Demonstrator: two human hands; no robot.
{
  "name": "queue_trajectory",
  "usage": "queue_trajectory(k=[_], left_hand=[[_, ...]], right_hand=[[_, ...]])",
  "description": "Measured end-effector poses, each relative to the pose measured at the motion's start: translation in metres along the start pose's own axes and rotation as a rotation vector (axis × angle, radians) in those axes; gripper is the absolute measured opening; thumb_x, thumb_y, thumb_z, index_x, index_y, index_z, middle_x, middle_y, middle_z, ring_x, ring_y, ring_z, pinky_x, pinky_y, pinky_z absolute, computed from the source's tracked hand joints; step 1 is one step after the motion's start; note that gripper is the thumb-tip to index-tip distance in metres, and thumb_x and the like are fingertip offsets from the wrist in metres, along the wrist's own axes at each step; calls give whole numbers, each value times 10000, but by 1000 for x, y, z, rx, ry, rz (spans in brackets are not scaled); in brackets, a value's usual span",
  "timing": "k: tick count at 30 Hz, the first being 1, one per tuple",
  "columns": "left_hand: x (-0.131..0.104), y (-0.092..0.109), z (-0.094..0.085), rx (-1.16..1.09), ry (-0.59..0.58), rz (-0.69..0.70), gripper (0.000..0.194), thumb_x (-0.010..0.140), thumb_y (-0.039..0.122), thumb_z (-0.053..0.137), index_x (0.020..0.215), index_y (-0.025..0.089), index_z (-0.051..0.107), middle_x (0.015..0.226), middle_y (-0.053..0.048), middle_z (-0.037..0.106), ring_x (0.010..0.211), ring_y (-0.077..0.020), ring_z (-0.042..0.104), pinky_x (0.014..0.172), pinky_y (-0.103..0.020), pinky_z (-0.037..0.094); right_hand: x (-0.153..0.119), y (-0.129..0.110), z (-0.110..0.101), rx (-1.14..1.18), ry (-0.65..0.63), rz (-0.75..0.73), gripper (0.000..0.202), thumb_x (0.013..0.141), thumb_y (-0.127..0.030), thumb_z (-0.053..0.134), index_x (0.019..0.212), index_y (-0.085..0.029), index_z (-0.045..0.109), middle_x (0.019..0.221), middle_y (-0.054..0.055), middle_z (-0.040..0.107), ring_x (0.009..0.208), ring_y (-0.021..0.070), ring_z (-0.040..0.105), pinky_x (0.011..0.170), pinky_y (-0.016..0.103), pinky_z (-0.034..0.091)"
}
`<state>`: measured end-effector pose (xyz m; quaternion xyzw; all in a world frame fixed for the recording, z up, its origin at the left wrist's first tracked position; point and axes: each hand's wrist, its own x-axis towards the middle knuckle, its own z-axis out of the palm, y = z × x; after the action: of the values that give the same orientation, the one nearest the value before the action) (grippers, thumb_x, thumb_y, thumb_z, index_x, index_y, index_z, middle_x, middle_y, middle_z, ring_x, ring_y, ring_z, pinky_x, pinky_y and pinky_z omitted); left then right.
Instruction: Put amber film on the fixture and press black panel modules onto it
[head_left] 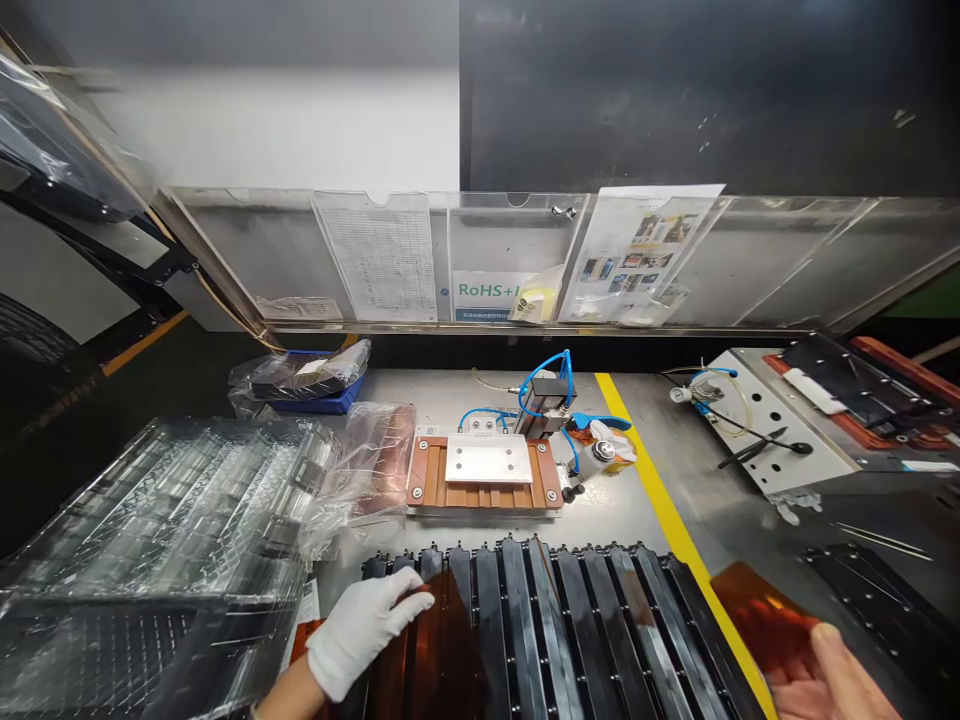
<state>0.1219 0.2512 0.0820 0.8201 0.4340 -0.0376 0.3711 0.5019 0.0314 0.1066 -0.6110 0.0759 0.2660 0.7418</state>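
My left hand [369, 628], in a white glove, pinches the upper left edge of a dark amber translucent sheet [442, 650]. This sheet lies over the left part of a row of black slatted parts [555, 620]. At the lower right my bare right hand [821, 675] grips an orange-brown translucent film [765, 610] between thumb and fingers, beside the yellow line. Beyond the black parts sits a brown fixture [435, 475] with a silver plate [489, 458] on top.
Clear plastic trays [172, 540] are stacked at the left. Behind them is a blue bin [322, 395] holding bagged parts. A white bottle [596, 458] stands right of the fixture. A grey pneumatic box [772, 440] is at the right, beyond a yellow line [660, 490].
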Motion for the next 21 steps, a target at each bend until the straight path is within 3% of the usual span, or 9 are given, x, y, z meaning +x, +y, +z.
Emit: queue_trajectory(k=[3,4,7,11,14,17,21], left_hand=[[30,11,-3,67,-24,78,176,836,360,642,954,241,696,898,-42,719,873,-268,642,834,-392,461],[38,19,-4,73,-17,106,250,797,300,688,1039,236,702,1029,-83,719,975,-313,625,898,-453,439],[49,51,-3,-1,5,176,468,778,185,689,1241,229,646,1251,-139,654,1143,-360,557,997,-531,378],[40,93,0,-268,-46,200,263,878,314,609,1100,246,731,1051,-33,754,968,-187,665,912,-283,478],[32,113,1,-425,-83,168,210,845,350,629,962,244,767,915,16,771,849,-146,680,788,-209,492],[31,116,0,-480,-66,110,170,798,301,619,711,214,736,658,39,689,649,-126,606,617,-217,435],[34,99,-8,-536,25,-28,159,739,308,605,657,189,671,607,34,607,591,-121,523,595,-249,397]], right_hand=[[-4,-3,21,-355,-103,-61,506,578,-595,836,925,-247,716,884,11,786,815,188,721,690,204,605],[-8,-2,33,-478,-157,-89,515,558,-622,828,879,-233,723,845,21,782,791,201,720,686,213,602],[-25,4,70,-710,-478,-165,461,640,-651,743,802,-220,714,802,49,765,790,251,723,729,288,603],[-50,20,107,-927,-867,-192,347,828,-565,579,804,-232,672,773,30,730,741,212,698,698,269,555],[-63,29,125,-986,-1003,-185,293,882,-485,530,809,-231,655,775,16,711,724,187,667,690,258,516],[-63,33,134,-1009,-1106,-143,297,901,-478,527,834,-224,665,791,12,702,740,182,642,696,262,484],[-40,40,131,-855,-1116,156,460,822,-651,585,877,-212,711,775,25,714,721,202,656,679,299,479]])
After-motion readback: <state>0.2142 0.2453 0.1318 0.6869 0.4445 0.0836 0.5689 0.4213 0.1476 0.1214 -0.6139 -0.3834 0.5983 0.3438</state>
